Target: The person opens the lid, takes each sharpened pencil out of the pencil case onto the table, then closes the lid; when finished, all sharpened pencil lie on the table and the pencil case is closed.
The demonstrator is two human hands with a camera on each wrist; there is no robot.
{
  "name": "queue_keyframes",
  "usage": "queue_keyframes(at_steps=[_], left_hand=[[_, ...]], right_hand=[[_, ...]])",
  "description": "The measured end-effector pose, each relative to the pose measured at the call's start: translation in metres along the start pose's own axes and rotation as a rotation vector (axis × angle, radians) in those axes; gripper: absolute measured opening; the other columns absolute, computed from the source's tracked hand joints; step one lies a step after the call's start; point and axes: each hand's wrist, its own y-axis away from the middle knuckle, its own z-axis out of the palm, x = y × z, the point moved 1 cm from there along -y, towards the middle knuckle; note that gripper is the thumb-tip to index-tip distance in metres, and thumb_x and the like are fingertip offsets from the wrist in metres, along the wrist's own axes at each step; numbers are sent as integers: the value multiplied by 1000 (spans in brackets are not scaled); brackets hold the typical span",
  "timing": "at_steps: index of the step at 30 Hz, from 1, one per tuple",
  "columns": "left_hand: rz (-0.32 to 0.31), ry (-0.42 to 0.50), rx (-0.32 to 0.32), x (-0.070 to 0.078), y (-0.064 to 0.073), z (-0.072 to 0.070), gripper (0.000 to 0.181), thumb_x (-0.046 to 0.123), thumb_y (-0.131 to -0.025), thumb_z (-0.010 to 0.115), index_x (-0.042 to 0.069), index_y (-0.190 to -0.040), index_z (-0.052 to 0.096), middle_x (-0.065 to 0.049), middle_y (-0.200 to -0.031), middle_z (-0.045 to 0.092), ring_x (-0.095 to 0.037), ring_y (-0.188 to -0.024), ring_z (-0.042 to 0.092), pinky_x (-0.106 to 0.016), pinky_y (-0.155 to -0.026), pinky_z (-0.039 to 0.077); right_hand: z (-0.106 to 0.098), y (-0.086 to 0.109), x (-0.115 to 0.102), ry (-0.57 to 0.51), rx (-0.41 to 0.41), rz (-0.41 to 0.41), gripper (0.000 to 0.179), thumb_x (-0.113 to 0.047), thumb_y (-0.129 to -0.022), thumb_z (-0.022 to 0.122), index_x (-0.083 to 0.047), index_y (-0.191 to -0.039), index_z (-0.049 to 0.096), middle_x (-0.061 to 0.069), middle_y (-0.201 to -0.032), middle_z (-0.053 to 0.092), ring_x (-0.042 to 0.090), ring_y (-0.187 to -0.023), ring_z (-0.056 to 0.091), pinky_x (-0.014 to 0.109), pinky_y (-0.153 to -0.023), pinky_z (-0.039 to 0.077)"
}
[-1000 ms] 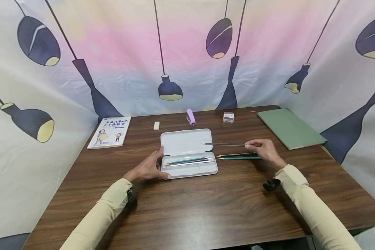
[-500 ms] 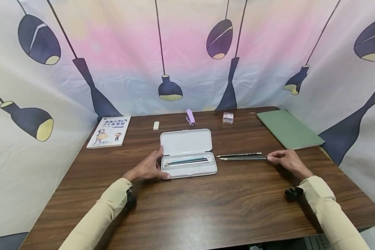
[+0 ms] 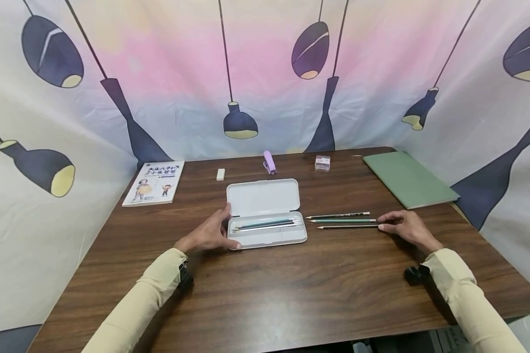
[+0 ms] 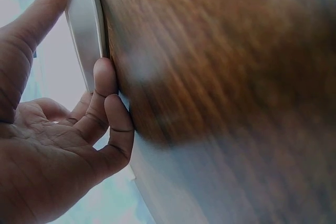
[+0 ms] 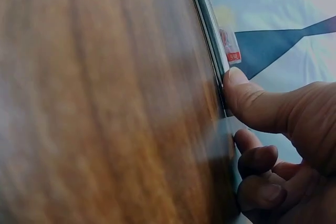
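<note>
In the head view an open white pencil case [image 3: 289,237] lies on the table with its lid folded back. Several pencils [image 3: 267,225] lie in its tray. My left hand [image 3: 206,232] holds the case's left end, thumb at the front corner; the left wrist view shows its fingers curled against the case's side [image 4: 86,30]. To the right of the case, a dark pencil [image 3: 346,227] lies flat, its right end pinched by my right hand [image 3: 407,228]. A green pencil [image 3: 342,220] and a dark patterned pencil [image 3: 337,215] lie just behind it, tips pointing left.
Along the back of the wooden table [image 3: 265,294] stand a white eraser [image 3: 221,174], a purple stapler [image 3: 269,163] and a small clear box [image 3: 322,163]. A picture book [image 3: 154,183] lies back left, a green folder [image 3: 410,179] back right. Printed cloth hangs behind.
My right hand has moved right and down, bringing the dark pencil from above the others onto the table in front of the green one. My left hand stays on the case.
</note>
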Motion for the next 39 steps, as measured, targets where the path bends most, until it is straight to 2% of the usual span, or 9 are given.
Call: queue_keyframes(at_steps=[10,13,16,18,22,24,29,35,39], left_hand=[[19,-11,5,5,-3,-8,121,34,-61,84,2,-145,3,-15,-113,42,-16,-73,48,-28,-61,43],[16,-13,-2,6,-4,-9,122,35,-61,84,2,-145,2,-14,-113,41,-17,-73,48,-28,-61,43],[9,-11,-4,6,-5,-10,122,35,-61,84,3,-145,2,-14,-114,41,-17,-74,49,-29,-61,43],[4,-4,-5,6,-6,-9,122,34,-61,84,3,-145,1,-14,-114,41,-17,-75,49,-29,-62,44],[-4,0,-6,6,-6,-7,122,34,-61,84,4,-146,2,-13,-114,41,-17,-76,49,-29,-63,43],[-3,-4,-4,6,-5,-6,121,34,-61,84,4,-146,2,-13,-114,42,-17,-75,48,-29,-62,43],[-11,-4,-4,4,-4,-3,122,34,-61,84,4,-146,2,-14,-115,42,-17,-75,48,-29,-62,43],[-14,2,-2,3,-3,-1,123,35,-60,84,5,-146,2,-14,-114,41,-17,-75,48,-28,-62,43],[-12,-3,1,3,-1,-1,123,35,-61,84,4,-146,1,-13,-114,41,-16,-74,49,-28,-62,43]], right_hand=[[-4,-3,-12,-11,27,-17,44,-42,-84,62,-6,-110,64,18,-109,60,30,-93,55,40,-74,43],[-2,-10,-26,-15,45,-52,45,-43,-87,57,-6,-113,62,17,-108,60,28,-92,56,37,-72,43],[5,-22,-47,-49,56,-128,44,-40,-89,55,-6,-116,61,16,-110,60,28,-92,57,38,-71,45],[12,-32,-65,-88,33,-168,43,-38,-90,55,-6,-117,60,15,-112,59,28,-93,57,39,-72,45],[34,-49,-100,-211,-47,-173,41,-36,-87,60,-9,-117,61,10,-113,60,26,-96,56,40,-76,45],[47,-56,-115,-232,-87,-197,38,-35,-86,62,-10,-115,62,9,-110,61,25,-96,56,40,-78,44],[81,-63,-141,-149,-183,-327,32,-28,-87,63,-9,-111,65,7,-103,63,22,-88,59,39,-77,45],[104,-66,-153,-101,-233,-318,25,-21,-86,64,-11,-109,66,5,-97,64,17,-80,59,37,-72,45],[114,-69,-155,-48,-260,-350,26,-22,-86,63,-12,-110,67,2,-98,65,15,-79,57,32,-68,44]])
